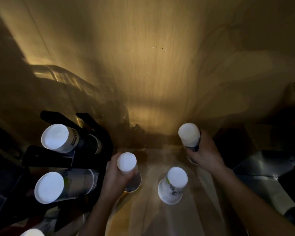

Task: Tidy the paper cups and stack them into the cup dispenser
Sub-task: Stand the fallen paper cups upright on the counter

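**Two cups held, one loose, dispenser part filled**

The left hand (115, 174) has its grip wrapped around an upside-down cup (129, 169) just right of the black dispenser (46, 157). The right hand (203, 152) is closed around a second inverted cup (189, 135), well to the dispenser's right and farther back, near the wooden wall (152, 57). Between the two hands a third cup (173, 184) stands upside down on the surface (191, 217), untouched. In the dispenser, two cup stacks (58, 138) lie slanted, white bottoms facing up. Light is dim; prints on the cups are unreadable.
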A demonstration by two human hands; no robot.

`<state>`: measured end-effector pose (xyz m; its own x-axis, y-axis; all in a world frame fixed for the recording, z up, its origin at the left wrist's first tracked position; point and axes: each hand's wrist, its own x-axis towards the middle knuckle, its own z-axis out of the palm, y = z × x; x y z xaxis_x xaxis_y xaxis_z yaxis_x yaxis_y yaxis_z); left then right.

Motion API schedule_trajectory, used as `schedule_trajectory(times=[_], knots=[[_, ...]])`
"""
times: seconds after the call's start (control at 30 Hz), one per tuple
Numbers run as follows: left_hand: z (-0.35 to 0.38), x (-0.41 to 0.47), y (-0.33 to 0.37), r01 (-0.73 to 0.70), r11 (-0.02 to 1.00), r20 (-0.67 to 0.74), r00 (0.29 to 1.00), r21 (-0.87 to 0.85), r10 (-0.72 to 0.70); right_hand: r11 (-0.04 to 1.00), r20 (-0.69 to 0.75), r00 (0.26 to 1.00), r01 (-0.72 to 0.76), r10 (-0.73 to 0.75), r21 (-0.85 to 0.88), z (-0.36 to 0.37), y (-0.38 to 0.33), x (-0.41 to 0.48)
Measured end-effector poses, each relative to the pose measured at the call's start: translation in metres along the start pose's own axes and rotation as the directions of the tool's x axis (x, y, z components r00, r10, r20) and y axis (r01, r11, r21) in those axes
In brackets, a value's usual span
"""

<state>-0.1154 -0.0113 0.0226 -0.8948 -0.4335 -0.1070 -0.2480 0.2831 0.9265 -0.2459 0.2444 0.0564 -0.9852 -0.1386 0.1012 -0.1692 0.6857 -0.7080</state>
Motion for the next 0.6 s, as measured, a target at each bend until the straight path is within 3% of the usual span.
schedule_trajectory(times=[0.17,0.3,0.6], knots=[[-0.002,-0.003,-0.001,0.019,0.998,0.012,1.0,-0.052,-0.018,0.946,-0.077,0.983,0.183,-0.168,0.268,-0.022,-0.062,-0.005],[-0.002,-0.004,-0.002,0.021,0.997,0.059,0.998,-0.073,-0.016,0.87,-0.116,0.946,0.324,-0.303,0.371,-0.03,-0.105,-0.017],[-0.002,-0.002,-0.013,-0.04,0.997,0.046,0.998,-0.06,0.043,0.849,0.113,0.911,0.316,-0.396,0.424,0.011,-0.145,-0.045]])
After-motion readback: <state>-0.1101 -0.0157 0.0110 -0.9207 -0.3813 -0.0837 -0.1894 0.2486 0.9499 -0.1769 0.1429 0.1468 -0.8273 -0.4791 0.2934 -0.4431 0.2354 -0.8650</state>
